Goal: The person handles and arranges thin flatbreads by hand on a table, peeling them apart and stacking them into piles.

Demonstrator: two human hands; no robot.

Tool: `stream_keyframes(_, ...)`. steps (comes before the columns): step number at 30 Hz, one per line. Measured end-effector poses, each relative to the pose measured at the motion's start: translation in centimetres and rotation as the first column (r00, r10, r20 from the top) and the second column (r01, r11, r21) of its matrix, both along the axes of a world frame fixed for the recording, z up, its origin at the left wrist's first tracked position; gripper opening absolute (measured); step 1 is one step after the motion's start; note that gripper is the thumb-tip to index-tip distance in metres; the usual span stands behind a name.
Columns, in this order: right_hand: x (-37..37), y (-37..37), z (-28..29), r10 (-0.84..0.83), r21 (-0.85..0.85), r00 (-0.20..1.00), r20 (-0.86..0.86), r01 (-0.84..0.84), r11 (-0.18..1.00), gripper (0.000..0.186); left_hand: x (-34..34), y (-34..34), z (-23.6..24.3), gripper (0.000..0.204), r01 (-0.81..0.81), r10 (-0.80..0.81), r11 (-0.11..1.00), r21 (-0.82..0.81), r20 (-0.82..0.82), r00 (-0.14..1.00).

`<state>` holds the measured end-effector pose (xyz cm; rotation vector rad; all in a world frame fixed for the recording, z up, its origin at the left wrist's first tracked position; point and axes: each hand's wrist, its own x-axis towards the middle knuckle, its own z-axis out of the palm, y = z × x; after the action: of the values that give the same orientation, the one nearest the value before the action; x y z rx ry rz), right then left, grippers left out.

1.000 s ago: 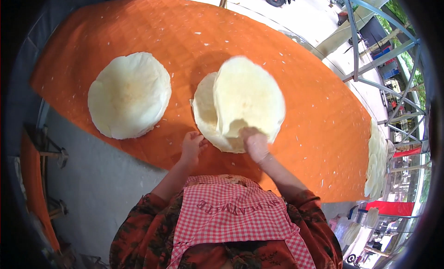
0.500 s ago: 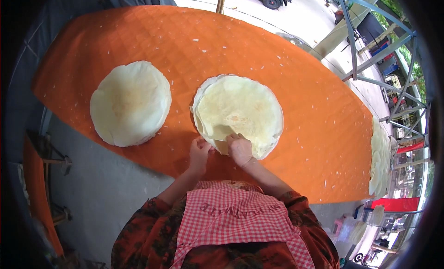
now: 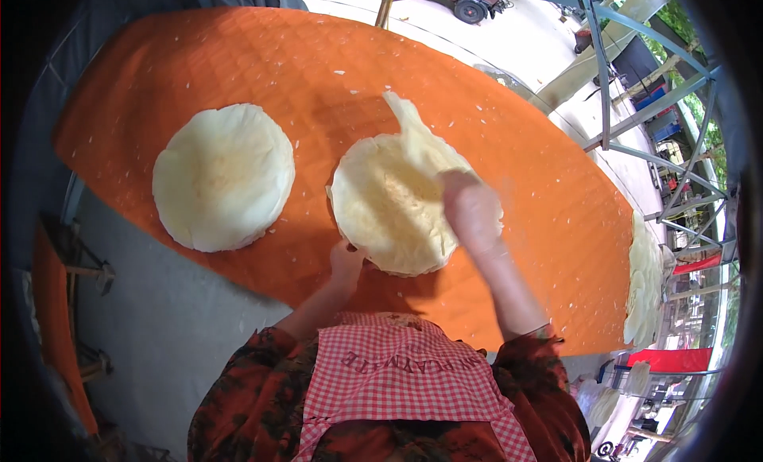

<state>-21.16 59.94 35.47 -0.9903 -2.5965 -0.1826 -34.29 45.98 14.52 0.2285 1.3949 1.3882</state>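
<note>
A round stack of thin, pale flatbread sheets (image 3: 389, 215) lies on the orange-covered table in front of me. Above its right part, my right hand (image 3: 471, 211), smeared by motion, is closed on one thin flatbread sheet (image 3: 415, 132). That sheet is raised and folded on itself, its free end trailing past the far edge of the stack. At the stack's near left edge rests my left hand (image 3: 346, 263), its fingers curled in; whatever lies between them is hidden. To the left sits a second round stack of flatbread sheets (image 3: 224, 180).
Small pale crumbs and flakes dot the orange table cover (image 3: 548, 223). More pale round sheets (image 3: 645, 283) hang or lie at the table's right end. Metal frame bars (image 3: 660, 104) stand beyond that side, and a wheeled vehicle (image 3: 470, 9) is at the back.
My right hand has moved up and right from the stack's near edge, lifting a sheet with it. The left hand has stayed at the near left edge, shifting only slightly.
</note>
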Motion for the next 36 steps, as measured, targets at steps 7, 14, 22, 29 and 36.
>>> stream_keyframes(7, -0.4, -5.4, -16.9, 0.123, -0.217, 0.975, 0.183, -0.082, 0.973, 0.014, 0.9, 0.0, 0.4, 0.024, 0.009, -0.009, 0.995, 0.103, -0.003, 1.000)
stream_keyframes(14, -1.1, -6.4, -15.7, 0.139, -0.344, 0.989, 0.056, -0.111, 0.933, 0.026, 0.8, -0.3, 0.1, 0.028, -0.022, 0.002, 0.996, 0.091, 0.209, 0.978)
stream_keyframes(22, 0.1, -6.2, -15.4, 0.079, -0.354, 0.997, 0.004, -0.073, 0.932, 0.054, -0.2, -0.8, 1.7, 0.034, 0.059, -0.198, 0.951, 0.302, 0.451, 0.870)
stream_keyframes(29, -1.2, -5.7, -11.5, 0.046, -0.479, 0.993, 0.106, 0.011, 0.878, 0.039, 0.0, -0.4, 3.7, 0.031, 0.013, -0.150, 0.949, 0.314, 0.417, 0.896)
stream_keyframes(36, 0.5, 7.7, 0.6, -0.161, -0.359, 0.985, 0.061, 0.172, 0.917, 0.015, -1.7, -1.4, -3.2, 0.037, -0.144, 0.145, 0.989, 0.027, -0.341, 0.929)
